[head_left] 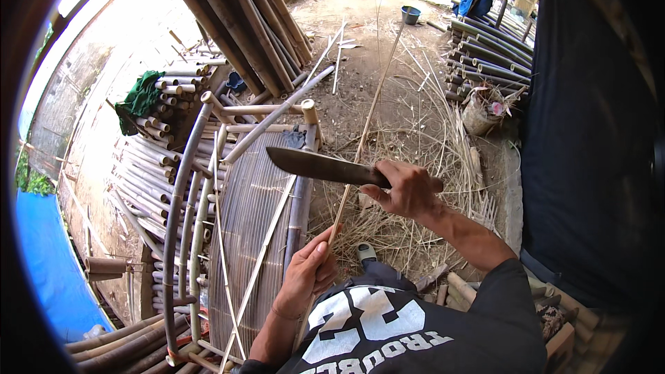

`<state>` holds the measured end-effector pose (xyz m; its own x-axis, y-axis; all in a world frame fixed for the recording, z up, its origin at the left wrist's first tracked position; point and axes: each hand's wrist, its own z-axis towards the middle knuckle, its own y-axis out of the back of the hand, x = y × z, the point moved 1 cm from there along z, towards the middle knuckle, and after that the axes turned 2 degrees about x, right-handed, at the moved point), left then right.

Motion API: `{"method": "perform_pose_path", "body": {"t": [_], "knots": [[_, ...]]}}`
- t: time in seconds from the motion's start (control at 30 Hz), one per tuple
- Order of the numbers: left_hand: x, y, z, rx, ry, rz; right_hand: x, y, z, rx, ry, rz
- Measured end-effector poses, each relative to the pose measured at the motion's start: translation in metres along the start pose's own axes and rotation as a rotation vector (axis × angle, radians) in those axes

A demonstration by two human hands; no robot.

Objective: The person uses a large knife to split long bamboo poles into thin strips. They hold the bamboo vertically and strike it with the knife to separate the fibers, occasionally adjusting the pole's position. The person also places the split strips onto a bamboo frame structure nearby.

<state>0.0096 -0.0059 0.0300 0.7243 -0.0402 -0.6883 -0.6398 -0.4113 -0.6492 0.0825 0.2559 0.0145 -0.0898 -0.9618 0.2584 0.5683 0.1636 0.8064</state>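
The right hand [409, 190] has its grip wrapped tight around the handle of a machete [318, 166], blade pointing to nine o'clock. The left hand [308, 273] pinches a thin bamboo strip [367, 118] (running toward one o'clock) beside a bamboo chair frame [242, 221].

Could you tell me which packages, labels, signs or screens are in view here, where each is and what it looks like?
No package, label, sign or screen shows in this bamboo yard.
Nearest to one: the large white block print on the person's black T-shirt, at the lower edge, just below the left hand that grips a thin bamboo strip.
The right hand holds a dark broad-bladed machete.
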Motion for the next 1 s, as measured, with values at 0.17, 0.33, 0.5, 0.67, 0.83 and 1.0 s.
{"method": "perform_pose_path", "body": {"t": [0.17,0.33,0.5,0.67,0.83,1.0], "knots": [[0.009,-0.001,-0.016,-0.004,-0.003,0.021,-0.028,0.013,0.014,-0.018,-0.144,-0.077],[0.023,0.012,-0.049,-0.034,0.098,-0.021,-0.064,0.030,0.014,0.060,-0.236,-0.127],[0.039,0.034,-0.083,-0.067,0.165,-0.015,-0.084,0.042,0.009,0.028,-0.291,-0.148],[0.059,0.066,-0.138,0.002,0.162,0.071,-0.158,0.082,0.000,-0.020,-0.472,-0.241],[0.071,0.095,-0.175,-0.033,0.160,0.012,-0.202,0.129,-0.003,-0.189,-0.762,-0.206],[0.051,0.068,-0.071,-0.175,0.061,0.337,-0.084,0.058,-0.012,-0.065,-0.479,0.146]]}}
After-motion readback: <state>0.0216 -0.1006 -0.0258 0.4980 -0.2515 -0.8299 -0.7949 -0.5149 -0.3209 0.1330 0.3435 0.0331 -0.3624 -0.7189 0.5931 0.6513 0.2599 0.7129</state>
